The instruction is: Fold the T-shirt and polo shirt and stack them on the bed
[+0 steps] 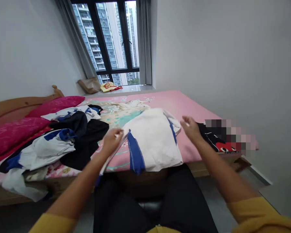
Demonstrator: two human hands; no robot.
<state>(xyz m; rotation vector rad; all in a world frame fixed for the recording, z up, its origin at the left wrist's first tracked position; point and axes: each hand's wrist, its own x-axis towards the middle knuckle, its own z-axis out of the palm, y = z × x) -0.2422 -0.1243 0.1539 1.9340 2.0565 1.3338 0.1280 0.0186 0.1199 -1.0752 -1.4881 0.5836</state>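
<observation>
A white garment with blue stripes [152, 139] lies spread on the pink bed sheet [184, 103] in front of me, its lower edge hanging over the bed's near side. My left hand [111, 139] pinches the garment's left edge, fingers closed on the cloth. My right hand [190, 127] hovers just right of the garment with its fingers loosely apart, holding nothing. A black and red folded garment [215, 142] lies right of that hand.
A heap of black, white and blue clothes [63, 139] covers the bed's left part, beside magenta pillows [12, 132]. A wooden headboard [21, 103] is at far left. A brown bag [89, 84] and a yellow packet [109, 86] sit on the window sill.
</observation>
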